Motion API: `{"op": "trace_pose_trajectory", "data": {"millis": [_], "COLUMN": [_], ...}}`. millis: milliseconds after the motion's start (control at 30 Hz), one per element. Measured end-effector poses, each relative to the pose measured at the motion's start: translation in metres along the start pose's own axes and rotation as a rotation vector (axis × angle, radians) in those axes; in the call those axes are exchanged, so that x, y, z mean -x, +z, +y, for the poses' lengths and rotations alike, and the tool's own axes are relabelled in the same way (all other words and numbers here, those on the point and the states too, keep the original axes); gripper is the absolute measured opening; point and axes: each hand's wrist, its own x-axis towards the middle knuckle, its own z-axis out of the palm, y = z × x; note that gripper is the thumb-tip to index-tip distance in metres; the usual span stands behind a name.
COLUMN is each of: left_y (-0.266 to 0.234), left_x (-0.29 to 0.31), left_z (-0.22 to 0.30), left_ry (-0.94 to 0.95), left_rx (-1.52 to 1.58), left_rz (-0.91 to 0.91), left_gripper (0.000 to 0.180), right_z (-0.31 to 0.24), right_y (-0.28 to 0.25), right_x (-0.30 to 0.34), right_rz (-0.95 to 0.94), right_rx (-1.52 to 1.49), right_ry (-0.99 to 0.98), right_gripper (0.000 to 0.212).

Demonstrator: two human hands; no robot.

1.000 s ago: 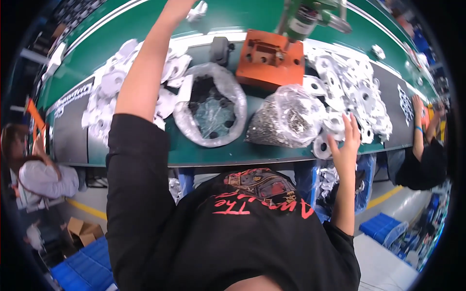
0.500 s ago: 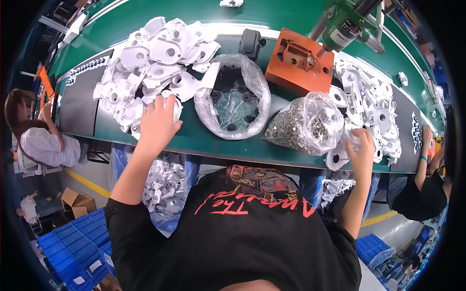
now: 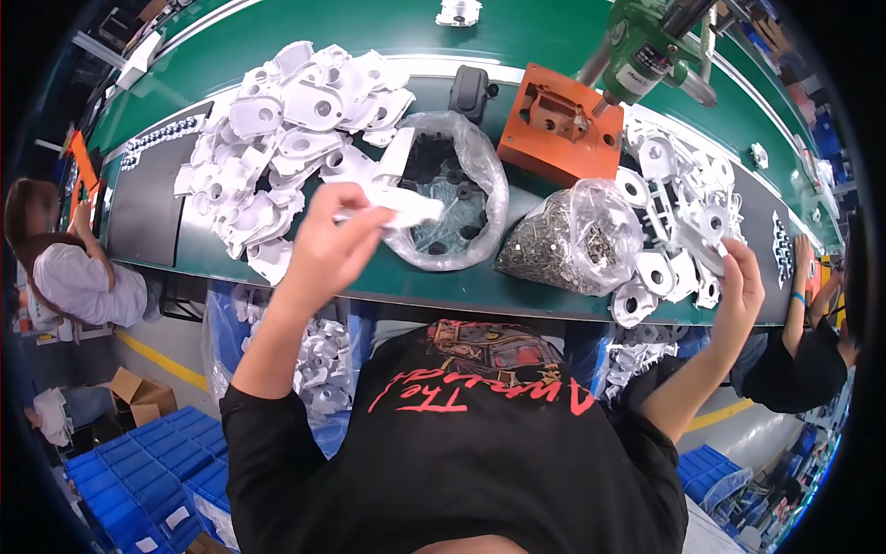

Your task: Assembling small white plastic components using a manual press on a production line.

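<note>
Off the pile [image 3: 300,143] beside it, the left hand [image 3: 334,245] now pinches a white part [image 3: 406,208]; the half-curled right hand [image 3: 741,284] touches a ringed piece [image 3: 700,234], hold unclear.

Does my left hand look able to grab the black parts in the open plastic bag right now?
Probably not straight away: the left hand is holding a white part. Otherwise the way looks free, since the plastic bag beside it gapes open with the black parts showing.
</note>
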Motion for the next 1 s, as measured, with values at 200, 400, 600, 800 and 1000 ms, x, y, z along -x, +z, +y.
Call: {"op": "trace_pose_trajectory", "data": {"millis": [200,400,600,800,1000], "left_y": [0.034,0.044,0.052,0.046,0.065], "left_x": [-0.028,-0.049,-0.063,-0.063,-0.053], "left_z": [0.039,0.051,0.056,0.054,0.053], "left_ry": [0.555,0.687,0.435,0.083,0.171], "left_rx": [0.156,0.093,0.247,0.472,0.715], "left_rz": [0.166,0.336,0.263,0.035,0.222], "left_gripper": [0.034,0.032,0.035,0.04,0.036], "right_z": [-0.08,-0.08,-0.084,-0.088,-0.087], "right_y": [0.136,0.169,0.172,0.164,0.166], "right_x": [0.029,0.049,0.056,0.055,0.056], "right_rz": [-0.359,-0.572,-0.556,-0.655,-0.594], "right_rx": [-0.2,-0.434,-0.776,-0.787,-0.873], "right_ry": [-0.535,-0.298,0.063,0.103,0.146], "right_gripper": [0.03,0.027,0.029,0.032,0.037]}}
